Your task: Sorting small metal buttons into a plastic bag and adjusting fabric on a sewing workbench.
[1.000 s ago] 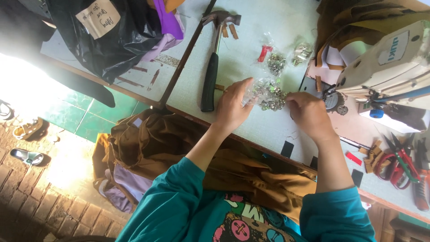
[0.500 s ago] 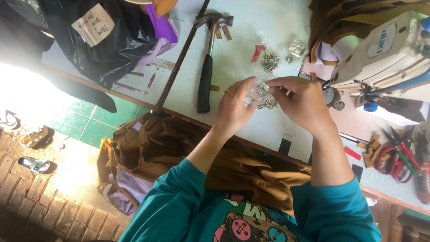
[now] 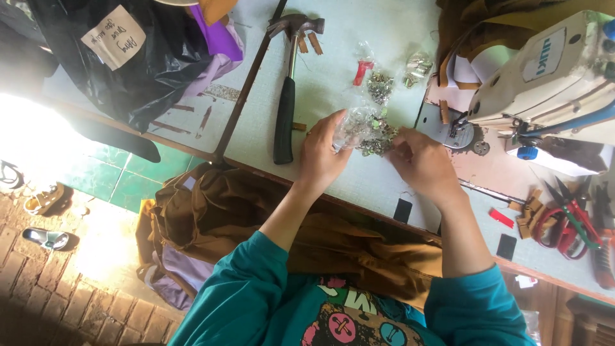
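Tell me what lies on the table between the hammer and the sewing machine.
In the head view, between the hammer and the sewing machine lie small clear bags of metal pieces, a red item, and both hands.

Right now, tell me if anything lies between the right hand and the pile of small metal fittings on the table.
Nothing visible does. The right hand sits directly at the pile of metal fittings, fingertips on it, while the left hand holds the clear plastic bag beside it.
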